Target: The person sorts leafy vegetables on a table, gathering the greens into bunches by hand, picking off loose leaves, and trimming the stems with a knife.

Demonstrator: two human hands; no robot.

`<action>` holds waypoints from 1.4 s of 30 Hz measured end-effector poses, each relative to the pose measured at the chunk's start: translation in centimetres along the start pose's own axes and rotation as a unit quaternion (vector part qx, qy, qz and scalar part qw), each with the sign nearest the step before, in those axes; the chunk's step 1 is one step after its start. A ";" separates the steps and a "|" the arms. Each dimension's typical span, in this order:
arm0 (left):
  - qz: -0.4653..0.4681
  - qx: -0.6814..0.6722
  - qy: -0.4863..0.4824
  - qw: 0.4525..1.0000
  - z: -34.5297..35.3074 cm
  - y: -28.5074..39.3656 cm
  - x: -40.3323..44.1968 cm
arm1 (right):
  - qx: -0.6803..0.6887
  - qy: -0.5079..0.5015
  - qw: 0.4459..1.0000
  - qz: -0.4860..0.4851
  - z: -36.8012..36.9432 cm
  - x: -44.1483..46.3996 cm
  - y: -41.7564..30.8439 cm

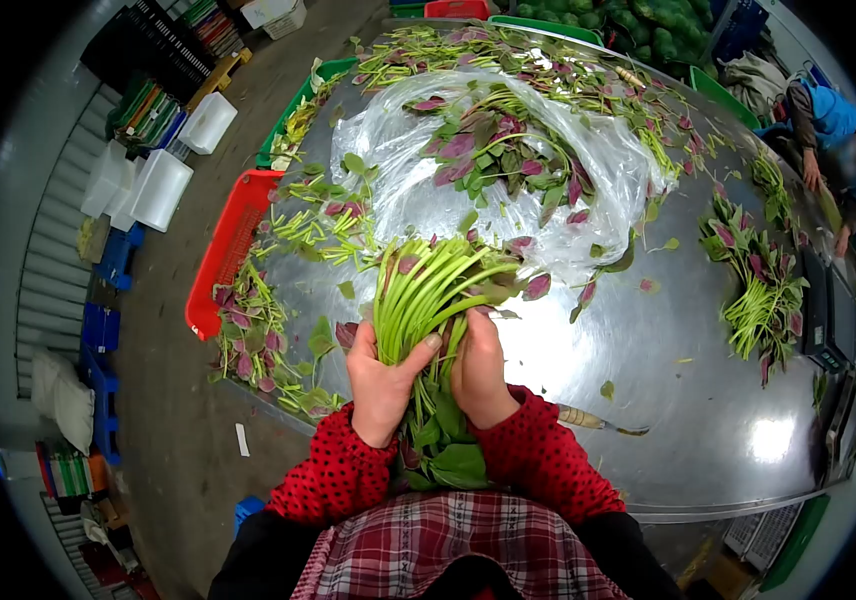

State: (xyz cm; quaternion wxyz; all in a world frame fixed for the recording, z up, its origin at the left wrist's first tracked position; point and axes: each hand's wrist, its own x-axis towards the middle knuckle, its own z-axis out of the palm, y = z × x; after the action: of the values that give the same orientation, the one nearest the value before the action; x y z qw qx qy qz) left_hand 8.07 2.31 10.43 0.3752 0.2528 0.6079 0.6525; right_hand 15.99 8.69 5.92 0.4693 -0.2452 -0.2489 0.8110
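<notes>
Both hands hold one bunch of leafy greens [428, 290] close to my body, its pale green stems fanned away from me and its leaves hanging toward my apron. My left hand [380, 385] wraps the bunch from the left, thumb across the stems. On the right side, my right hand [481, 370] presses against the same bunch with its fingers bent. Beyond them, a clear plastic bag [398, 190] lies spread on the metal table [648, 400] with green and purple leaves [508, 150] on it. A wooden-handled hooked knife [583, 418] rests right of my right sleeve.
Trimmed stems and leaves [248, 340] lie along the left edge by a red crate [233, 240]. Another bunch [758, 290] sits at the right near a black device [828, 310]. A co-worker [833, 125] in blue reaches over the table's far right. Green crates [318, 90] border the back.
</notes>
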 end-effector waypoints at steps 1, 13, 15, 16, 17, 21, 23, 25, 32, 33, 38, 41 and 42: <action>0.001 -0.001 -0.003 1.000 0.2 -0.1 0.0 | 0.000 0.000 1.000 -0.003 0.3 -0.2 -0.3; 0.143 0.338 -0.231 0.901 -1.1 1.8 -1.2 | -0.195 -0.086 0.976 0.054 1.0 -1.2 -5.7; -0.001 0.082 -0.330 0.940 -1.9 3.0 -0.2 | -0.195 -0.129 0.969 0.074 1.2 -1.7 -6.7; -0.133 -0.052 -0.272 0.952 -1.6 3.3 -0.1 | -0.190 -0.125 0.972 0.059 1.7 -2.1 -6.4; -0.150 -0.004 -0.265 0.952 -1.6 3.5 0.2 | -0.288 -0.169 0.940 0.068 2.0 -2.2 -7.1; -0.079 -0.015 -0.304 0.949 -0.8 2.3 0.2 | -0.523 -0.243 0.812 -0.084 1.8 -1.3 -8.1; -0.045 0.022 -0.323 0.945 -0.7 1.5 -0.1 | -0.646 -0.278 0.694 -0.152 1.9 -1.0 -9.3; -0.041 0.038 -0.310 0.949 -0.5 0.5 -0.4 | -0.689 -0.252 0.644 -0.214 2.2 -0.7 -9.5; -0.178 -0.248 -0.220 0.927 -0.9 3.3 1.4 | -0.492 -0.346 0.794 0.086 -1.1 10.7 -12.2; -0.180 -0.315 -0.188 0.913 -1.1 3.0 2.3 | -0.572 -0.227 0.786 -0.061 -2.2 13.8 -12.3; -0.251 -0.376 -0.136 0.881 1.3 -1.6 5.3 | -0.766 -0.076 0.551 -0.323 -9.8 29.4 -10.9; -0.269 -0.367 -0.106 0.884 3.1 -3.6 7.0 | -0.856 -0.066 0.360 -0.366 -11.5 32.8 -10.4; -0.270 -0.370 -0.110 0.882 3.6 -3.8 7.8 | -0.892 -0.079 0.319 -0.308 -12.2 33.5 -10.6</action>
State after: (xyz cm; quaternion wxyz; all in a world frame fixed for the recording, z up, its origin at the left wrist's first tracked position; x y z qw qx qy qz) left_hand 6.96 10.63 6.14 0.6676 -0.0081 0.3213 0.6716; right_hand 15.77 44.96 -2.11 0.1616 -0.3562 -0.9161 -0.0884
